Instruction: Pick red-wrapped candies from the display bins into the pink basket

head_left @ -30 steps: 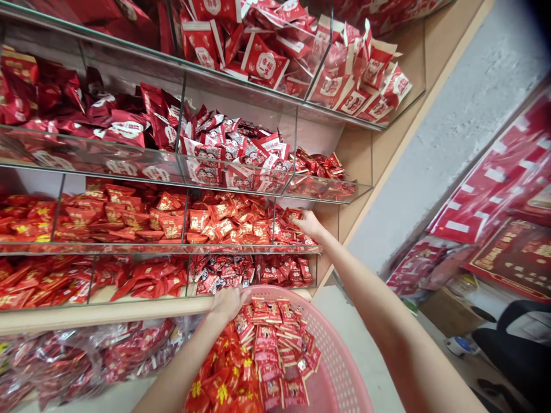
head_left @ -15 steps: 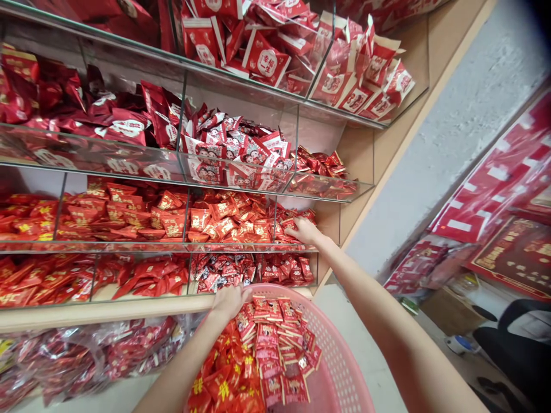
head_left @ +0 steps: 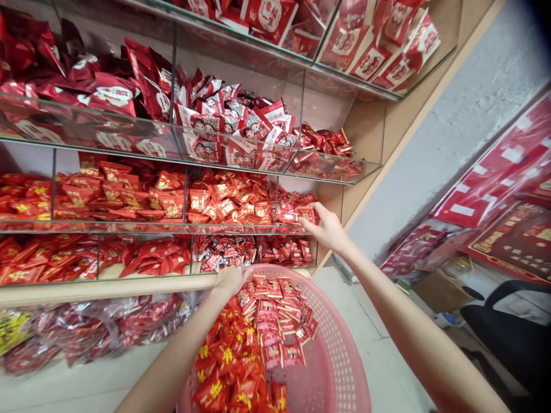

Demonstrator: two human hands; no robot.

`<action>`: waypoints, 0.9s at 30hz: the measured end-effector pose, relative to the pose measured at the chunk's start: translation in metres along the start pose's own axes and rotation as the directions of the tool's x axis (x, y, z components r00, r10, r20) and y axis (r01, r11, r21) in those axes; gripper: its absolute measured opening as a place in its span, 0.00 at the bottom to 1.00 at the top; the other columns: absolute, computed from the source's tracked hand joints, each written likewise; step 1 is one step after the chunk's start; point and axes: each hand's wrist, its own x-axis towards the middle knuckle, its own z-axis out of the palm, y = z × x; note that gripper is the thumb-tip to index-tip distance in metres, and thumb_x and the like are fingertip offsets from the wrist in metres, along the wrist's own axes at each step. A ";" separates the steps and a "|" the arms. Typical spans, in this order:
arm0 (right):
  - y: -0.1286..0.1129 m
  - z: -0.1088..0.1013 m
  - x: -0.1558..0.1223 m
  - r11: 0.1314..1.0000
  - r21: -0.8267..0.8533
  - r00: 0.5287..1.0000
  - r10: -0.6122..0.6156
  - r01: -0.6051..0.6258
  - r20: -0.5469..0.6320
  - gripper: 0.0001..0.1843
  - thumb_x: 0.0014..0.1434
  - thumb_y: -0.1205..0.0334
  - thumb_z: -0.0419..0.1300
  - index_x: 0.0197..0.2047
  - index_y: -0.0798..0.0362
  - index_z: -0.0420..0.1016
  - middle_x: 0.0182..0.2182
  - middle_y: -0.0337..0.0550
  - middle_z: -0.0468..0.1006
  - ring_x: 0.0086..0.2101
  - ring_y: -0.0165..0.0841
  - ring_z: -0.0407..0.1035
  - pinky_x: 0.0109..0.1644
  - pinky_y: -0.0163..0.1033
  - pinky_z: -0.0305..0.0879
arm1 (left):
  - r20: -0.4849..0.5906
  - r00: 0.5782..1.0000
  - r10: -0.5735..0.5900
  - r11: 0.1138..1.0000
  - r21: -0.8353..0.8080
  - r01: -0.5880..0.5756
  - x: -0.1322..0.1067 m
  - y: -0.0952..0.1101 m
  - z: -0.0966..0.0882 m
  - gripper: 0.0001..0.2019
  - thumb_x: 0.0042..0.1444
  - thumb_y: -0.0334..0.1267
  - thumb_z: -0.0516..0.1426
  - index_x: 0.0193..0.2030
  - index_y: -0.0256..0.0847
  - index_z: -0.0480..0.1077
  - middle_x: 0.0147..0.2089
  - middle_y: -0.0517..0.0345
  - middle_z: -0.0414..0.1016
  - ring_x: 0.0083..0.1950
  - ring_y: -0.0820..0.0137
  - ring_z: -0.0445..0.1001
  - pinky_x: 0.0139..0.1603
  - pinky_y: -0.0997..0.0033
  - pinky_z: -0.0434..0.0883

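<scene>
My left hand (head_left: 231,280) grips the far rim of a pink perforated plastic basket (head_left: 340,361), fingers curled over the edge. The basket holds a heap of small red sweet packets (head_left: 253,344). My right hand (head_left: 326,228) reaches into the right end compartment of a glass shelf (head_left: 241,228) full of red packets. Its fingers pinch a small red packet (head_left: 306,214) at the glass front.
Glass-fronted shelves (head_left: 129,150) run in several tiers, all piled with red wrapped sweets. A wooden ledge (head_left: 103,288) sits below them, with bagged packets (head_left: 86,332) under it. At right are a grey wall (head_left: 447,126), red posters (head_left: 495,189) and a black chair (head_left: 512,338).
My right hand has drawn back from deep in the compartment toward the glass front, with a packet in its fingers. The view has tilted down slightly. My left hand has stayed on the basket rim.
</scene>
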 end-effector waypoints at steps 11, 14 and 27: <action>-0.030 0.058 -0.186 0.833 0.491 0.763 -0.140 -0.254 0.631 0.15 0.50 0.69 0.54 0.43 0.53 0.63 0.39 0.39 0.71 0.39 0.30 0.66 0.43 0.35 0.62 | 0.007 1.000 -0.005 1.000 0.014 0.005 0.001 0.000 0.001 0.29 0.58 0.55 0.36 0.46 0.38 0.69 0.38 0.44 0.77 0.42 0.56 0.74 0.40 0.60 0.68; -0.016 0.076 -0.217 0.957 0.262 0.727 -0.092 -0.123 0.681 0.19 0.51 0.70 0.55 0.47 0.53 0.62 0.40 0.41 0.72 0.39 0.32 0.66 0.43 0.36 0.62 | -0.001 1.000 -0.004 1.000 0.023 0.004 0.001 0.000 0.002 0.29 0.59 0.55 0.36 0.46 0.37 0.69 0.38 0.43 0.77 0.41 0.55 0.75 0.40 0.58 0.69; -0.007 0.123 -0.253 0.826 -0.359 0.771 -0.137 0.436 0.621 0.16 0.56 0.58 0.57 0.47 0.52 0.63 0.37 0.45 0.71 0.36 0.37 0.67 0.37 0.41 0.63 | -0.003 1.000 -0.001 0.999 0.035 0.001 0.001 0.002 0.001 0.30 0.59 0.55 0.36 0.47 0.36 0.68 0.38 0.42 0.77 0.41 0.54 0.75 0.40 0.58 0.69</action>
